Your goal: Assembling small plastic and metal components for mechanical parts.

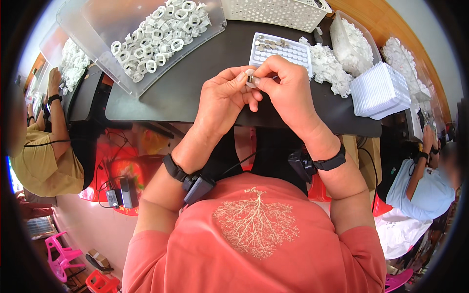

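Above the table's near edge, my left hand (221, 97) is closed around a small white round plastic part (250, 85), held between thumb and forefinger. A dark, shiny spot shows in its middle. From the other side my right hand (289, 88) pinches the same part with thumb and forefinger. Whether those fingertips also hold a smaller piece is hidden. Just beyond my right hand lies a white compartment tray (306, 72), partly covered by the hand, with several round silvery discs (268, 44) toward its far left.
A clear bin (141, 89) of white ring parts (156, 44) stands at the back left. A perforated white basket (273, 12) is at the back. To the right are loose white pieces (328, 68), a filled clear tub (351, 41) and stacked white trays (383, 90). Other people sit at both sides.
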Demonstrator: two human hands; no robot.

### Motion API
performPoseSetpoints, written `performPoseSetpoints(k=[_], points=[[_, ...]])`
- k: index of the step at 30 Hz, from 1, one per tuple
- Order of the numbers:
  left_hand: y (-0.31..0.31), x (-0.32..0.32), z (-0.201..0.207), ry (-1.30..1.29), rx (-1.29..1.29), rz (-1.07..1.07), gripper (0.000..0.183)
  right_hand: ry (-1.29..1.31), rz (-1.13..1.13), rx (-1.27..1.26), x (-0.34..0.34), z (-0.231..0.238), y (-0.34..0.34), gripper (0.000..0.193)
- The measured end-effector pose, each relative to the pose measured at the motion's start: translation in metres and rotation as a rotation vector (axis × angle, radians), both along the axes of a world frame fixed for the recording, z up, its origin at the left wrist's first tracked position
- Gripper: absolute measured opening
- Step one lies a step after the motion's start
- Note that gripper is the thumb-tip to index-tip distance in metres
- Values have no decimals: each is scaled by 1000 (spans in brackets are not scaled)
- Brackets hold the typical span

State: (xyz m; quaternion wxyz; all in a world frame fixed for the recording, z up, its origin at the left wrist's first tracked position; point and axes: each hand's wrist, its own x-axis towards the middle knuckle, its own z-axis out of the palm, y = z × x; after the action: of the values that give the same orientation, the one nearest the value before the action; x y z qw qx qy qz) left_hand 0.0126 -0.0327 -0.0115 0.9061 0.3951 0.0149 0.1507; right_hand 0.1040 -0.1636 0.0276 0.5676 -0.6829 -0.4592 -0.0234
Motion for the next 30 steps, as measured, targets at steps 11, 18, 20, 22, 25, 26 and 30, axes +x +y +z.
performPoseSetpoints(k=[11, 18, 20, 22, 25, 26, 30], points=[[-4, -5, 5, 16, 52, -5, 29, 678, 116, -128, 11, 17, -4, 6], [-5, -5, 4, 10, 64, 17, 29, 711, 103, -82, 8, 8, -5, 6], [-4, -5, 5, 12, 44, 13, 29, 698, 113, -98, 6, 13, -7, 6], [-4, -6, 6, 17, 68, -4, 29, 694, 118, -104, 6, 13, -9, 7], [-3, -4, 2, 5, 118, 8, 35, 683, 92, -97, 4, 10, -7, 7], [-4, -3, 2, 4, 116, 7, 35, 676, 63, -85, 4, 10, -6, 7], [-3, -4, 2, 22, 58, 5, 36, 607, 42, -114, 2, 20, -6, 6]])
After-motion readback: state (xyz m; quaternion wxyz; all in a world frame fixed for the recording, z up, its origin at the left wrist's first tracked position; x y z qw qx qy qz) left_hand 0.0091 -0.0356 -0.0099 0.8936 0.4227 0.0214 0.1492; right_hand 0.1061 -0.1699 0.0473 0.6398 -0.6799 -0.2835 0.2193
